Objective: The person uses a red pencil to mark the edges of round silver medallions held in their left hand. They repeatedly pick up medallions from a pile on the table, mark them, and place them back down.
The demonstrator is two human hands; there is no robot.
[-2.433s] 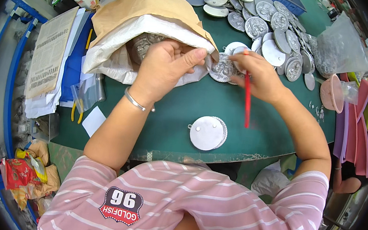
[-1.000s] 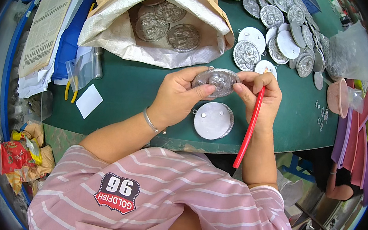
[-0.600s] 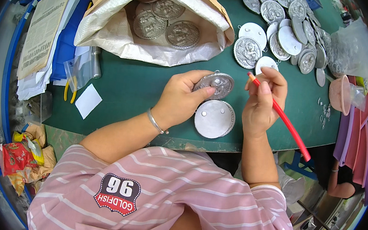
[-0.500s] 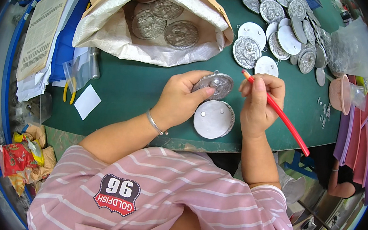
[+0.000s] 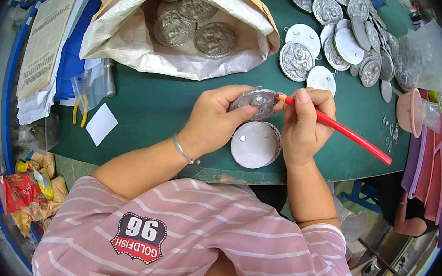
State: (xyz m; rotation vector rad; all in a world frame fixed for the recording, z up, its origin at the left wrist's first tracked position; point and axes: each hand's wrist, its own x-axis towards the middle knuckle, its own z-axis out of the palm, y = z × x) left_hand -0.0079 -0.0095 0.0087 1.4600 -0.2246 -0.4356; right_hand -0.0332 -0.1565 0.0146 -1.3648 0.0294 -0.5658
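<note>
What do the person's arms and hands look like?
The left hand has no glove, but a silver bangle with ball ends at the wrist. The right hand is bare. The short sleeves are pink with white stripes.

The left hand (image 5: 213,117) covers part of the held medallion (image 5: 261,103) from me, and I can't tell whether the red pencil (image 5: 353,135) touches its rim. The sack (image 5: 185,66) runs off the top edge; some metal bits (image 5: 392,130) are too small to identify.
</note>
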